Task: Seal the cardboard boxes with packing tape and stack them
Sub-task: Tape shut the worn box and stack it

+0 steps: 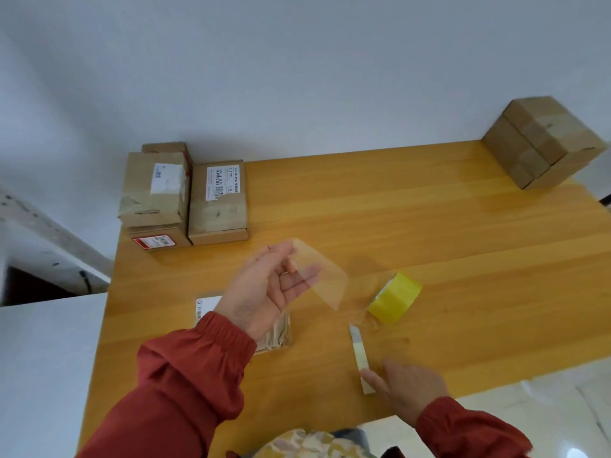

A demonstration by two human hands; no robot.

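1. Your left hand point(264, 289) pinches a clear strip of packing tape point(325, 279) above the wooden desk point(463, 242).
2. Your right hand point(406, 388), fingers straight, touches a pale yellow utility knife point(360, 358) near the front edge.
3. Brown cardboard boxes point(185, 196) sit at the far left corner.

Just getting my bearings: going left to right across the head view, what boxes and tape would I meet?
Stacked boxes → labelled flat box → clear tape strip → yellow tape roll → taped box pile.

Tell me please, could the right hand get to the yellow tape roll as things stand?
Probably yes: the right hand rests open by the cutter, the tape roll lies just beyond, and only bare table lies between.
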